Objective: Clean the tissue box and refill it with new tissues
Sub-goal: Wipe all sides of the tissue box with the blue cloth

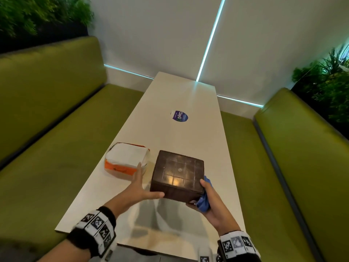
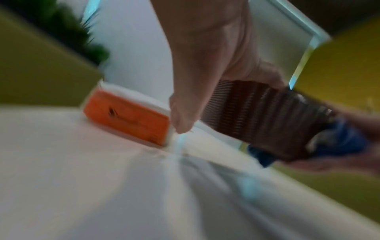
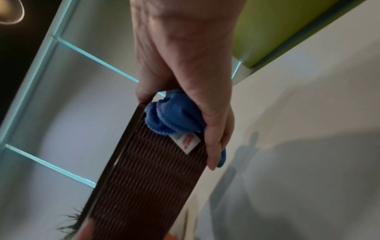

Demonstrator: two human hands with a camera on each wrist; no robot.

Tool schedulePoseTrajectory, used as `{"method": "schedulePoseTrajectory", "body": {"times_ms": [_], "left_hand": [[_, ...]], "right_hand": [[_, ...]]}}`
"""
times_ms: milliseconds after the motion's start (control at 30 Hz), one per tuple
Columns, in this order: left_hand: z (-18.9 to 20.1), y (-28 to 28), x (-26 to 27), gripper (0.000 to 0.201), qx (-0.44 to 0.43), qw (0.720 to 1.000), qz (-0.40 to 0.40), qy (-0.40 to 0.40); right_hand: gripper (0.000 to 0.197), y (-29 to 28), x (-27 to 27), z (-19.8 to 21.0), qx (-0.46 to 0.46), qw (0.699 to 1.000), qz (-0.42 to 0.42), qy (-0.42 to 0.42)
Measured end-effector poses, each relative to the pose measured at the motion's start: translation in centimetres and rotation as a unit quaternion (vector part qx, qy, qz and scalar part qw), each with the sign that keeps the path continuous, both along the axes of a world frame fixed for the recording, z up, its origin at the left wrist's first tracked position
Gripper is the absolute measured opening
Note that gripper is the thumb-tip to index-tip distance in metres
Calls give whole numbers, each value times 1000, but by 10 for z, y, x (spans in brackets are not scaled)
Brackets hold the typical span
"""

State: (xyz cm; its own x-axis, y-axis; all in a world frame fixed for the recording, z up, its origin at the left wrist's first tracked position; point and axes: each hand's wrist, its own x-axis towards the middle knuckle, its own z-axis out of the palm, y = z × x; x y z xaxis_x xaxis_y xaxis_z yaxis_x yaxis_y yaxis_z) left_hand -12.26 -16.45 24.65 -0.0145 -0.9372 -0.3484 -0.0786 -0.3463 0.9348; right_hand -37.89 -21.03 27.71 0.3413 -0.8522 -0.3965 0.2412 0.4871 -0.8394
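Observation:
A dark brown square tissue box point(image 1: 177, 174) is held tilted above the white table point(image 1: 188, 95), its ribbed side facing me. My right hand point(image 1: 205, 193) grips its near right corner, thumb on top, with a bunched blue cloth point(image 1: 204, 202) pressed between palm and box. The right wrist view shows the cloth point(image 3: 172, 116) and its white tag against the box point(image 3: 148, 178). My left hand point(image 1: 145, 183) is flat along the box's left side, its thumb touching the near lower edge. An orange and white tissue pack point(image 1: 125, 157) lies on the table left of the box. The blurred left wrist view shows the pack point(image 2: 127, 116) and the box point(image 2: 257, 113).
A round blue sticker point(image 1: 180, 116) is on the table further back. Green padded benches run along the left point(image 1: 56, 148) and the right point(image 1: 302, 157). The table ends at a white wall with lit strips, and plants stand behind both benches.

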Motion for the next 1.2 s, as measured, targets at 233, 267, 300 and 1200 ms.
{"method": "schedulePoseTrajectory", "body": {"times_ms": [233, 267, 300, 1200], "left_hand": [[-8, -9, 12, 146, -48, 989, -137, -25], [-11, -11, 12, 146, -51, 990, -131, -29], [-12, -11, 11, 147, -54, 990, -124, -36], [-38, -26, 4, 139, -146, 965, -80, -203]], "right_hand": [[30, 3, 2, -21, 23, 997, 28, 67], [29, 2, 2, -23, 26, 997, 18, 75], [27, 2, 2, -24, 28, 996, 6, 85], [51, 6, 51, -16, -421, 656, 203, 592]]}}
